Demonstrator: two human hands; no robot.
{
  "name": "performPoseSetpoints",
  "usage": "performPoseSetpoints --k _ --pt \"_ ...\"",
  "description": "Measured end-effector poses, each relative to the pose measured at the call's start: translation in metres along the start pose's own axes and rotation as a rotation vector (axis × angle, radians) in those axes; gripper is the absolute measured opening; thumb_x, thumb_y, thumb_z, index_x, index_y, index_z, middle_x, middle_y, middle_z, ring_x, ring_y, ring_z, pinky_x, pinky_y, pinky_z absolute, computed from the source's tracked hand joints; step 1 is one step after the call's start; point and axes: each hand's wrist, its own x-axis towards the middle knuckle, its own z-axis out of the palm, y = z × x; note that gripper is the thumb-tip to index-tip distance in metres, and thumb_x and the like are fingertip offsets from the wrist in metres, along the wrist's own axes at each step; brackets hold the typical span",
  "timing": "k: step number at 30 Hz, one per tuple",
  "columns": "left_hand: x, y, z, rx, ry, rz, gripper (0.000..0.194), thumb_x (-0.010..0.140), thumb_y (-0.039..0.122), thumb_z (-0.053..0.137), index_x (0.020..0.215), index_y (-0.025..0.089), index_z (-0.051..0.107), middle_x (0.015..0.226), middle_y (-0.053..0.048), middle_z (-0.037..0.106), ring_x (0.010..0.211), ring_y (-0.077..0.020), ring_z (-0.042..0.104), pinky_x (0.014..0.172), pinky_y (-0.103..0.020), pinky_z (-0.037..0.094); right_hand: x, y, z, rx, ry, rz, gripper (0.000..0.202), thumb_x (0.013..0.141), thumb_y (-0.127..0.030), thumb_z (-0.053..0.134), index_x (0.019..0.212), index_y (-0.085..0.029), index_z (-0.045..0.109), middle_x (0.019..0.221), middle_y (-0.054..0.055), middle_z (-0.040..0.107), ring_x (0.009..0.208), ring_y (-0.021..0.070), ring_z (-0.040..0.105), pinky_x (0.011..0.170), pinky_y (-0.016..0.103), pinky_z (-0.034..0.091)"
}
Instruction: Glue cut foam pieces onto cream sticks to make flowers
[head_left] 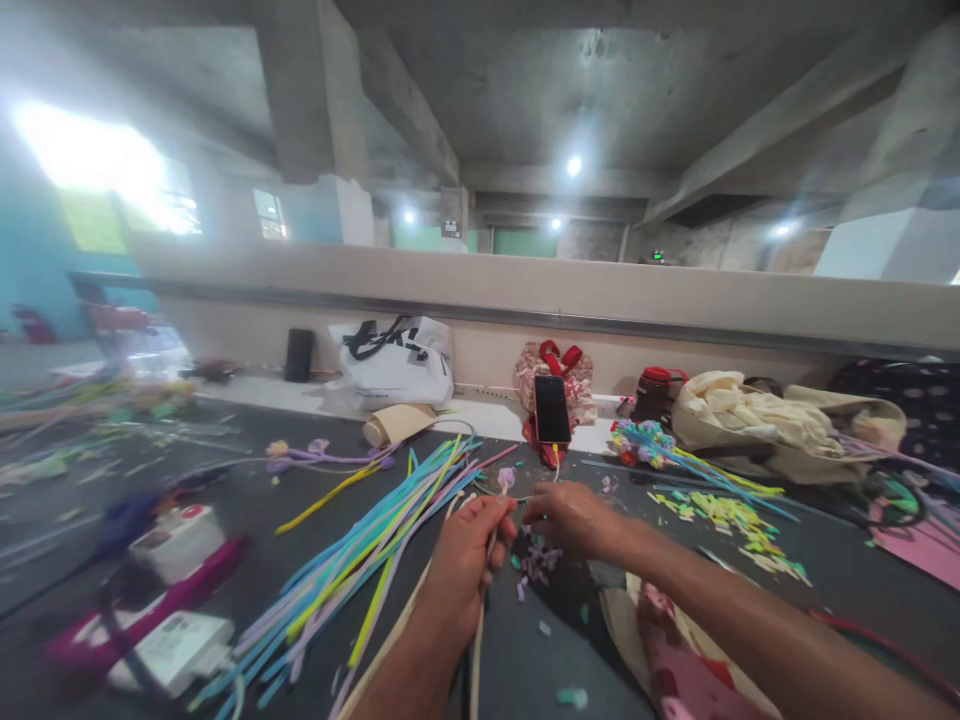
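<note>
Near the middle of the dark table, my left hand [471,550] is closed around a thin stem, with a small pale purple flower [507,478] sticking up above the fingertips. Just right of it, my right hand [571,520] is held with bent fingers pointing toward the flower; what its fingertips hold, if anything, is hidden. Small purple pieces [541,562] lie on the table below my right hand. Left of my left hand spreads a bundle of blue, yellow and purple stems [367,550].
A phone [553,410] with a cable leans on a red patterned bag [577,378]. Behind are a white bag [405,365] and a dark bottle [651,395]. Yellow-green pieces [724,515] lie at right, white adapters [176,645] at left.
</note>
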Motion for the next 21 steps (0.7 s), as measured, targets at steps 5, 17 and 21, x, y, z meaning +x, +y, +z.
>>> performPoseSetpoints --k 5,17,21 --pt "-0.004 0.0 0.002 0.01 -0.029 0.036 0.021 0.072 0.035 0.051 0.073 0.014 0.054 0.051 0.007 0.047 0.032 0.0003 0.029 0.03 -0.012 0.013 0.011 -0.009 0.013 -0.042 -0.055 0.033 0.023 0.075 -0.018 0.046 0.088 -0.016 0.064 0.085 0.013 0.064 0.074 0.0222 0.059 0.06 0.027 0.038" --pt "-0.006 0.0 0.006 -0.068 -0.054 -0.037 0.024 0.064 0.037 0.058 0.07 0.015 0.054 0.047 0.007 0.049 0.029 -0.0004 0.031 0.029 -0.013 0.012 -0.014 0.003 -0.01 0.512 0.054 0.231 0.017 0.074 -0.023 0.044 0.077 -0.015 0.059 0.064 0.002 0.062 0.056 0.0116 0.057 0.048 0.018 0.038" --pt "-0.009 -0.007 0.012 -0.089 -0.115 -0.108 0.028 0.059 0.038 0.064 0.071 0.013 0.057 0.05 0.004 0.055 0.032 -0.0015 0.039 0.029 -0.012 0.018 -0.043 -0.003 -0.016 0.77 0.097 0.312 0.025 0.079 -0.034 0.038 0.073 -0.015 0.052 0.06 -0.001 0.057 0.045 0.0077 0.051 0.038 0.016 0.033"
